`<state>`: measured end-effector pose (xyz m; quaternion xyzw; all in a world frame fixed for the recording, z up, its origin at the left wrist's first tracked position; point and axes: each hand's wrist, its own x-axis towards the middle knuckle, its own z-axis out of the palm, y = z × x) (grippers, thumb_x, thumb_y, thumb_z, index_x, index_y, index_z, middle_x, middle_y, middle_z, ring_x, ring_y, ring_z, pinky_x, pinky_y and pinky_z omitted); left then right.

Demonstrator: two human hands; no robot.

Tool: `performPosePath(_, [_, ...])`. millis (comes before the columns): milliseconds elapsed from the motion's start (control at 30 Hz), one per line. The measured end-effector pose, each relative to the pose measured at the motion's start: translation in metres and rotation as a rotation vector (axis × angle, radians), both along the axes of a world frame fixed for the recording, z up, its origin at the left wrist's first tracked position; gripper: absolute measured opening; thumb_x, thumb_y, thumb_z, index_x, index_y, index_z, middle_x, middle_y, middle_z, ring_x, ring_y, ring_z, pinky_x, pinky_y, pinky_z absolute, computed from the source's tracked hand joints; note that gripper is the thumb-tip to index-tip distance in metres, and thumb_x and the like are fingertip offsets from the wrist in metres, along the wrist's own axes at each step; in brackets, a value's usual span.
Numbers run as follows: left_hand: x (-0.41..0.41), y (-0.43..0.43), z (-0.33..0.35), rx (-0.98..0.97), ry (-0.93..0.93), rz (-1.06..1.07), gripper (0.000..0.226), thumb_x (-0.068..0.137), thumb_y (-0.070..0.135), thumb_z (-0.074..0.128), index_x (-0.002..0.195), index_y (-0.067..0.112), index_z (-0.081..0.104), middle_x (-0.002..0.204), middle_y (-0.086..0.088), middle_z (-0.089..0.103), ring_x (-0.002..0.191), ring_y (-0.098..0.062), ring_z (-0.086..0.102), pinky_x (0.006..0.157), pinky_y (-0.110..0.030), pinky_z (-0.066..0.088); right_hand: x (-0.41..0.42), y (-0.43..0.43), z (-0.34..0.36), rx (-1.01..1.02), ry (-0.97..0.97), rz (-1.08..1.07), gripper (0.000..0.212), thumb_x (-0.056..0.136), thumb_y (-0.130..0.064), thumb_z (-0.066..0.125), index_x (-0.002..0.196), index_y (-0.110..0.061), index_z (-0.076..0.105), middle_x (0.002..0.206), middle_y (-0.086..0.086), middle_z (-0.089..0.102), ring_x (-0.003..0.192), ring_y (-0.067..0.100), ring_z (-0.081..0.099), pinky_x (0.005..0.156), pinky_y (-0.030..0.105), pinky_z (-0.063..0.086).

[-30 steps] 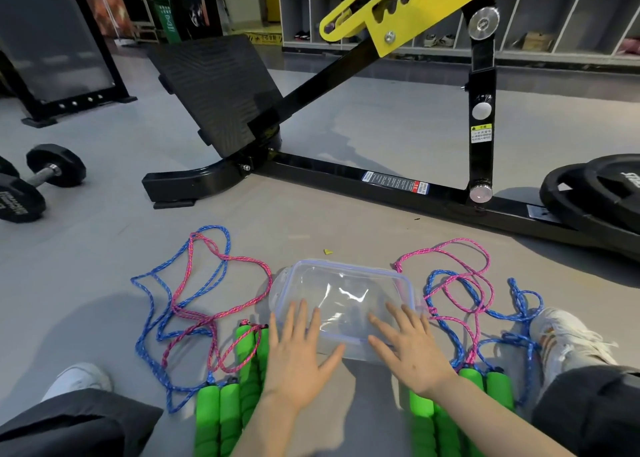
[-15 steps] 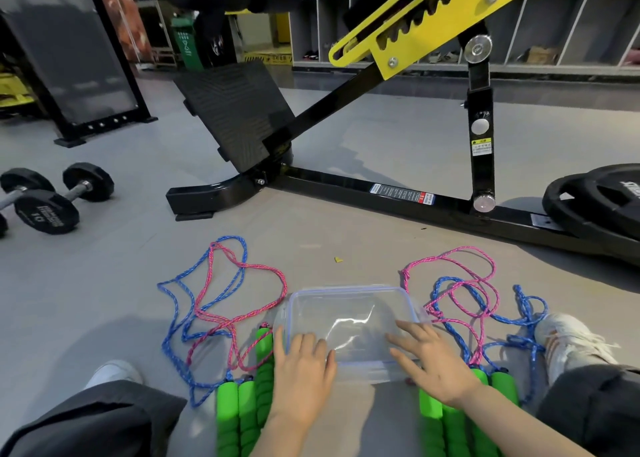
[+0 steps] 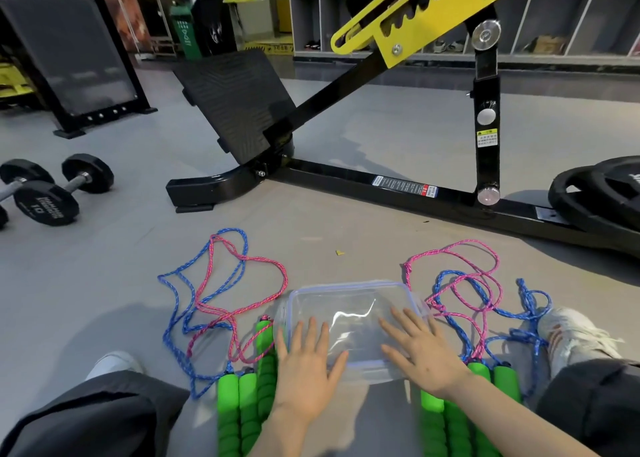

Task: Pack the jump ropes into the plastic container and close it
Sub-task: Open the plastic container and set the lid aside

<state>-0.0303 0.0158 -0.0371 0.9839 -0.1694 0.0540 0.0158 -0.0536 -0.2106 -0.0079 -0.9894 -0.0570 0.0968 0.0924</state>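
At the near middle of the floor [image 3: 104,283], between the seated person's legs, the left hand [image 3: 304,370] and right hand [image 3: 422,349] lie palm-down on the lid [image 3: 349,304] of the plastic container [image 3: 375,374]. The fingers of both hands are straight and spread, and neither pinches or curls round anything. The container is clear and its blue-rimmed lid sits in place on top; whether the lid is latched cannot be told.

Jump ropes lie on the floor on either side of the container. The left bundle [image 3: 221,294] spreads its blue and pink cords in loose loops away from the person, with its green foam handles [image 3: 242,411] packed side by side just beside the left hand and one handle close against the container's left wall. The right bundle [image 3: 467,294] loops in the same colours, its blue cords reaching a white shoe [image 3: 575,335]. Its handles [image 3: 485,380] lie just beside the right forearm.

Toward the far side of the floor stands a black machine frame [image 3: 398,193] with a ribbed footplate [image 3: 239,106] and a yellow toothed bracket [image 3: 415,16]. Dumbbells [image 3: 59,193] rest near the left edge and weight plates [image 3: 602,197] near the right.
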Motion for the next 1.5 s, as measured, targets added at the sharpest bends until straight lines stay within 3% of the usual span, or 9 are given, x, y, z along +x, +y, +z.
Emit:
performPosePath(233, [-0.005, 0.004, 0.007, -0.085, -0.379, -0.072, 0.039, 0.088, 0.039, 0.042, 0.069, 0.018, 0.069, 0.071, 0.001, 0.066, 0.065, -0.021, 0.063, 0.106, -0.052, 0.024, -0.011, -0.001, 0.021, 0.072, -0.029, -0.035, 0.112, 0.056, -0.087, -0.017, 0.136, -0.038, 0.044, 0.147, -0.017, 0.032, 0.137, 0.011, 0.027, 0.11, 0.034, 0.018])
performPosePath(400, [-0.001, 0.023, -0.003, -0.066, -0.425, 0.097, 0.046, 0.088, 0.034, 0.037, 0.085, 0.008, 0.074, 0.106, -0.016, 0.069, 0.11, -0.028, 0.049, 0.112, -0.054, 0.01, -0.009, -0.01, 0.011, -0.156, -0.308, -0.141, 0.02, 0.077, -0.036, 0.058, 0.083, -0.025, 0.074, 0.105, 0.005, 0.069, 0.097, 0.034, 0.064, 0.093, 0.047, 0.041])
performPosePath(467, [-0.001, 0.031, -0.005, -0.11, -0.372, 0.225, 0.066, 0.099, 0.043, 0.022, 0.094, 0.002, 0.074, 0.117, -0.023, 0.064, 0.12, -0.031, 0.041, 0.114, -0.051, 0.005, -0.004, -0.018, -0.003, -0.226, -0.327, -0.288, 0.027, 0.061, -0.028, 0.079, 0.085, -0.017, 0.075, 0.11, 0.018, 0.067, 0.101, 0.044, 0.061, 0.098, 0.052, 0.03])
performPosePath(600, [-0.005, 0.033, -0.008, -0.163, -0.314, 0.327, 0.067, 0.096, 0.047, 0.027, 0.083, -0.001, 0.073, 0.128, -0.028, 0.055, 0.125, -0.033, 0.04, 0.107, -0.059, 0.016, -0.007, -0.025, -0.01, -0.246, -0.211, -0.44, 0.043, 0.078, -0.045, 0.047, 0.081, -0.014, 0.076, 0.123, 0.022, 0.058, 0.117, 0.044, 0.051, 0.107, 0.047, 0.009])
performPosePath(867, [-0.009, 0.024, -0.015, -0.337, -0.283, 0.475, 0.061, 0.076, 0.052, 0.041, 0.071, 0.001, 0.073, 0.132, -0.028, 0.052, 0.122, -0.034, 0.041, 0.1, -0.061, 0.019, -0.006, -0.024, -0.007, -0.105, -0.2, -0.594, 0.045, 0.087, -0.05, 0.052, 0.104, -0.012, 0.069, 0.146, 0.01, 0.036, 0.139, 0.034, 0.018, 0.114, 0.046, 0.002])
performPosePath(1000, [-0.007, 0.026, -0.019, -0.385, -0.312, 0.491, 0.054, 0.071, 0.053, 0.048, 0.068, 0.005, 0.071, 0.131, -0.026, 0.053, 0.126, -0.03, 0.036, 0.105, -0.058, 0.012, -0.006, -0.025, -0.005, 0.129, -0.237, -0.703, 0.032, 0.076, -0.038, 0.07, 0.085, -0.008, 0.066, 0.13, 0.016, 0.051, 0.129, 0.037, 0.029, 0.11, 0.046, 0.021])
performPosePath(1133, [-0.011, 0.026, -0.019, -0.457, -0.235, 0.485, 0.037, 0.052, 0.032, 0.092, 0.068, 0.008, 0.07, 0.128, -0.026, 0.056, 0.126, -0.027, 0.036, 0.106, -0.055, 0.009, -0.014, -0.024, 0.001, 0.322, -0.227, -0.774, 0.027, 0.075, -0.028, 0.074, 0.075, -0.008, 0.056, 0.107, 0.015, 0.055, 0.115, 0.035, 0.039, 0.094, 0.039, 0.032])
performPosePath(1267, [-0.019, 0.019, -0.005, -0.628, -0.03, 0.567, 0.035, 0.071, 0.029, 0.082, 0.094, 0.008, 0.065, 0.144, -0.018, 0.043, 0.122, -0.031, 0.053, 0.111, -0.058, 0.009, -0.022, -0.018, 0.009, 0.671, -0.1, -0.865, 0.034, 0.077, -0.02, 0.074, 0.085, -0.001, 0.048, 0.079, 0.009, 0.051, 0.068, 0.022, 0.045, 0.059, 0.033, 0.035])
performPosePath(1500, [-0.04, 0.009, 0.009, -0.897, 0.142, 0.601, 0.049, 0.085, 0.016, 0.068, 0.124, -0.004, 0.048, 0.117, -0.02, 0.062, 0.095, -0.04, 0.063, 0.077, -0.043, 0.046, -0.034, -0.009, 0.01, 0.752, -0.12, -0.905, 0.037, 0.075, -0.014, 0.075, 0.087, -0.003, 0.041, 0.074, 0.007, 0.044, 0.066, 0.022, 0.042, 0.054, 0.033, 0.03])
